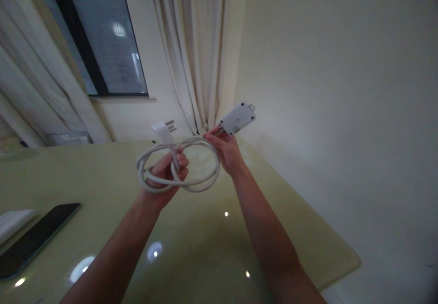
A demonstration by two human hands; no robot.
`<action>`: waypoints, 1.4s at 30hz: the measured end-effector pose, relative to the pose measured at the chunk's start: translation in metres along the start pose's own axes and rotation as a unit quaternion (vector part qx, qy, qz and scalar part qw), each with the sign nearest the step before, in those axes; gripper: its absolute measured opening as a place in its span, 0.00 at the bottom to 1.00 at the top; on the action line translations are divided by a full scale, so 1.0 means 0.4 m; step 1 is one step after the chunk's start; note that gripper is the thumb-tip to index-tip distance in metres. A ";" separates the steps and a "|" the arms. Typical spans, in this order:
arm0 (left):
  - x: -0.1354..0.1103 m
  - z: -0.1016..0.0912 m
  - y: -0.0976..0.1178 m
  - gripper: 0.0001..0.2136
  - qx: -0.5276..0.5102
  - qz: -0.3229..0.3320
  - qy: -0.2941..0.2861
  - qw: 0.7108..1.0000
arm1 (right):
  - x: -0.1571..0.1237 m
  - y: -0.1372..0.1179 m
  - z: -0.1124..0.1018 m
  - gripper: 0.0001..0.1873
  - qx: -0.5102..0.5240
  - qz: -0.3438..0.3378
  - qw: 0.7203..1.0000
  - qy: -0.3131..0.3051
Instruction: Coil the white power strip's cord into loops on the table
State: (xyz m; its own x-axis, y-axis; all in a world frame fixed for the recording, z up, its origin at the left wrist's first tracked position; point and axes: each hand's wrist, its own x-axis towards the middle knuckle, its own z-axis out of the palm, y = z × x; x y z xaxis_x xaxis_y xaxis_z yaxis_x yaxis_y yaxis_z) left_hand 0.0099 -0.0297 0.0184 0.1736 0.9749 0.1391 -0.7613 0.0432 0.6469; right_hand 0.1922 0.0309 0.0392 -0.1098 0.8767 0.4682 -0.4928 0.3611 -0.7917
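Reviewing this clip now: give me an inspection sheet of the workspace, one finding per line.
Surface: glossy pale green table, showing light reflections.
Job's things: white power strip, underside toward the camera; white plug, prongs exposed.
Clutter: dark flat device at the left, beside a white item cut off by the frame.
Hands: left hand holds the cable near the plug; right hand holds the strip's cord end.
Cables: loosely looped, held up in front of the table; no other cable seen.
Surroundings: window, pale curtains, plain wall at right.
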 end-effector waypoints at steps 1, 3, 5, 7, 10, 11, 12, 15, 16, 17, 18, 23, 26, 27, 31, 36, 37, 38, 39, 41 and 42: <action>0.004 -0.005 0.001 0.09 0.007 0.006 0.016 1.000 | -0.007 -0.004 0.003 0.10 -0.042 -0.012 0.999 -0.014; 0.008 -0.011 -0.002 0.08 0.032 0.022 0.046 0.998 | -0.019 -0.014 0.007 0.09 -0.135 -0.043 0.989 -0.052; 0.008 -0.009 -0.010 0.09 0.072 0.044 0.076 0.993 | -0.025 -0.024 0.010 0.08 -0.214 -0.081 0.969 -0.096; 0.006 -0.002 -0.021 0.12 0.135 0.071 0.091 0.984 | -0.025 -0.027 0.013 0.09 -0.261 -0.118 0.949 -0.134; 0.000 0.015 -0.032 0.16 0.222 0.096 0.086 0.966 | -0.017 -0.015 0.015 0.14 -0.296 -0.159 0.929 -0.158; -0.001 0.020 -0.034 0.17 0.241 0.101 0.083 0.962 | -0.014 -0.007 0.015 0.14 -0.303 -0.169 0.924 -0.160; -0.003 0.024 -0.035 0.18 0.255 0.104 0.082 0.958 | -0.011 0.001 0.014 0.13 -0.310 -0.177 0.920 -0.160; -0.004 0.027 -0.033 0.20 0.285 0.099 0.081 0.950 | -0.007 0.021 0.013 0.11 -0.312 -0.193 0.918 -0.151; -0.003 0.023 -0.032 0.21 0.292 0.097 0.083 0.948 | -0.008 0.026 0.013 0.11 -0.308 -0.192 0.921 -0.145; 0.000 0.015 -0.029 0.22 0.298 0.094 0.086 0.946 | -0.009 0.030 0.014 0.11 -0.298 -0.186 0.926 -0.136; 0.002 0.003 -0.025 0.24 0.307 0.089 0.082 0.944 | -0.011 0.032 0.014 0.11 -0.285 -0.178 0.934 -0.121; 0.004 -0.094 0.050 0.28 0.487 -0.017 -0.044 0.872 | -0.013 0.030 0.006 0.10 -0.241 -0.157 0.957 -0.034; -0.021 -0.123 0.134 0.21 0.641 -0.076 -0.121 0.754 | -0.007 0.022 -0.007 0.08 -0.284 -0.183 0.941 -0.004; -0.032 -0.119 0.158 0.19 0.668 -0.067 -0.144 0.727 | -0.005 0.020 -0.008 0.06 -0.309 -0.194 0.931 0.007; -0.052 -0.062 0.174 0.18 0.653 0.176 -0.057 0.734 | -0.016 0.025 0.014 0.03 -0.408 -0.234 0.882 0.021; -0.004 -0.030 0.047 0.13 0.701 0.292 -0.029 0.651 | -0.045 0.048 0.061 0.07 -0.394 -0.207 0.895 0.007; 0.006 -0.034 0.026 0.11 0.704 0.295 -0.014 0.646 | -0.046 0.052 0.064 0.07 -0.379 -0.196 0.905 -0.002; 0.014 -0.041 0.011 0.09 0.701 0.297 0.005 0.648 | -0.044 0.055 0.064 0.06 -0.360 -0.184 0.915 -0.017; 0.020 -0.049 0.003 0.08 0.694 0.297 0.027 0.655 | -0.038 0.058 0.060 0.04 -0.336 -0.170 0.926 -0.031; 0.028 -0.064 0.007 0.12 0.655 0.304 0.084 0.687 | -0.018 0.061 0.043 0.04 -0.264 -0.136 0.955 -0.016; 0.032 -0.071 0.017 0.14 0.615 0.315 0.120 0.713 | -0.005 0.061 0.031 0.08 -0.215 -0.120 0.969 0.022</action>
State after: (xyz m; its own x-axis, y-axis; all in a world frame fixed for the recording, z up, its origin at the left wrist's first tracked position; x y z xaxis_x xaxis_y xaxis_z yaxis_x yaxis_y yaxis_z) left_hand -0.0109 -0.0109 0.0032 -0.1853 0.7323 0.6553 0.5089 -0.4990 0.7015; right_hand 0.1697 0.0342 0.0239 0.0056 0.7607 0.6491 -0.0938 0.6466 -0.7570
